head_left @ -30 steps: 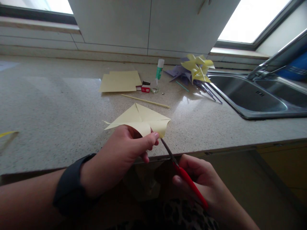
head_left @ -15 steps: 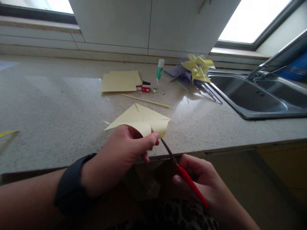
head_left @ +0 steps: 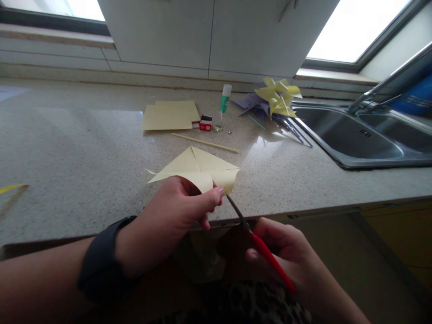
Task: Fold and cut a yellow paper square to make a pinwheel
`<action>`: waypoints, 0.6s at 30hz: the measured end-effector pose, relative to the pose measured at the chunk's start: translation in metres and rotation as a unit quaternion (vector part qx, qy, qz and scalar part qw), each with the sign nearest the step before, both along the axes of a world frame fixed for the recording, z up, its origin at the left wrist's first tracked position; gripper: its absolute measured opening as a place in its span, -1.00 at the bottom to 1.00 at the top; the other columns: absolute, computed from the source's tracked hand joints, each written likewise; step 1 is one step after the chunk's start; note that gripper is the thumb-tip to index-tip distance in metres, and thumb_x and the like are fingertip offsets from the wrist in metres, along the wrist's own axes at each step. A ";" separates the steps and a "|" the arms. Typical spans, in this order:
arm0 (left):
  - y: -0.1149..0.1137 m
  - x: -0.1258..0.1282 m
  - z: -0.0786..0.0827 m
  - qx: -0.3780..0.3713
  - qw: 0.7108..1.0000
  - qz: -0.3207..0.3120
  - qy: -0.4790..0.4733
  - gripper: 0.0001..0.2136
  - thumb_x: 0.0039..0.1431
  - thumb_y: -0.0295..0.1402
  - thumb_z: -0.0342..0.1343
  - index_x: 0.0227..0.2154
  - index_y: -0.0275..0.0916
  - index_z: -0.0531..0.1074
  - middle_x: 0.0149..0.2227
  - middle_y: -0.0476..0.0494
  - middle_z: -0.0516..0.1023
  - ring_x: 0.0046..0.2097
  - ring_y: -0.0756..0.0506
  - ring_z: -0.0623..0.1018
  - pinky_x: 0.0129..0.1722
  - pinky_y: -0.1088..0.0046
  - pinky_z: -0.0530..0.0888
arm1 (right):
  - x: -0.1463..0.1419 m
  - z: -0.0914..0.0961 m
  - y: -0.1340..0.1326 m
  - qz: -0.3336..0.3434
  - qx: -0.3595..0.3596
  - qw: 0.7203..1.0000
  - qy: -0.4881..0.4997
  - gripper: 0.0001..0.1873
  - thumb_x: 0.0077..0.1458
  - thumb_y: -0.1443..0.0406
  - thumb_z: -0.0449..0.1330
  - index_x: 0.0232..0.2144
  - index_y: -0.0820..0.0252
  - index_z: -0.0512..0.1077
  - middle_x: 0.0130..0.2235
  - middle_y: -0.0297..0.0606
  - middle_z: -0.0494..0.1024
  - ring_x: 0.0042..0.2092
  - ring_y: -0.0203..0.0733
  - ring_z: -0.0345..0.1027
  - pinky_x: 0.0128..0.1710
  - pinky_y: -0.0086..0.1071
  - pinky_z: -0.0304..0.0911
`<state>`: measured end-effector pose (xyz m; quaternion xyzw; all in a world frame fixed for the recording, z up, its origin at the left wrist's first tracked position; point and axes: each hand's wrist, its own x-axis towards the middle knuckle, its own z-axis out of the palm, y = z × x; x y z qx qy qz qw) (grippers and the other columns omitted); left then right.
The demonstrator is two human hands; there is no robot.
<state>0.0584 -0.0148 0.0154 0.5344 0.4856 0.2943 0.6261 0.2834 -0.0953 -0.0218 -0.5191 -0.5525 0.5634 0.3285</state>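
My left hand, with a dark band on its wrist, pinches the near corner of a pale yellow paper sheet. Cuts run in from the sheet's corners toward its middle, and its near edge curls up over my fingers. My right hand is wrapped round the red handles of a pair of scissors. Their dark blades point up and left at the paper beside my left thumb. The tips are partly hidden there, so I cannot tell whether they touch the paper.
Behind the sheet lies a thin wooden stick. Farther back are stacked yellow papers, a small red box, a clear tape roll and a glue stick. Paper pinwheels lie beside the steel sink on the right.
Almost nothing differs. The view has shifted very slightly, while both hands, the paper and the scissors keep nearly the same positions.
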 end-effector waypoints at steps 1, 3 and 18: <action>0.000 0.000 0.000 -0.001 1.000 0.000 0.002 -0.61 0.14 0.01 0.25 -0.46 -0.28 0.54 -0.53 -0.05 0.49 -0.54 0.02 0.38 -0.52 0.47 0.28 | 0.000 0.001 0.000 -0.001 0.002 1.000 -0.005 -0.59 0.12 0.07 0.33 -0.50 0.16 0.27 -0.52 -0.43 0.26 -0.49 -0.38 0.03 -0.55 -0.46 -0.03; 0.000 0.000 0.001 -0.002 1.000 -0.002 0.005 -0.60 0.14 0.02 0.25 -0.48 -0.27 0.53 -0.55 -0.05 0.48 -0.55 0.02 0.38 -0.52 0.47 0.28 | 0.000 0.003 0.000 -0.002 0.003 1.000 -0.011 -0.61 0.12 0.06 0.33 -0.49 0.17 0.29 -0.50 -0.41 0.28 -0.47 -0.36 0.05 -0.53 -0.45 0.00; -0.005 0.004 0.006 -0.001 0.998 0.033 -0.046 -0.63 0.17 -0.01 0.24 -0.45 -0.27 0.56 -0.54 -0.02 0.44 -0.55 0.06 0.35 -0.55 0.53 0.26 | -0.018 -0.002 -0.005 -0.021 0.072 0.997 -0.009 -0.66 0.19 0.12 0.28 -0.46 0.14 0.26 -0.50 -0.43 0.29 -0.49 -0.36 0.04 -0.54 -0.45 0.00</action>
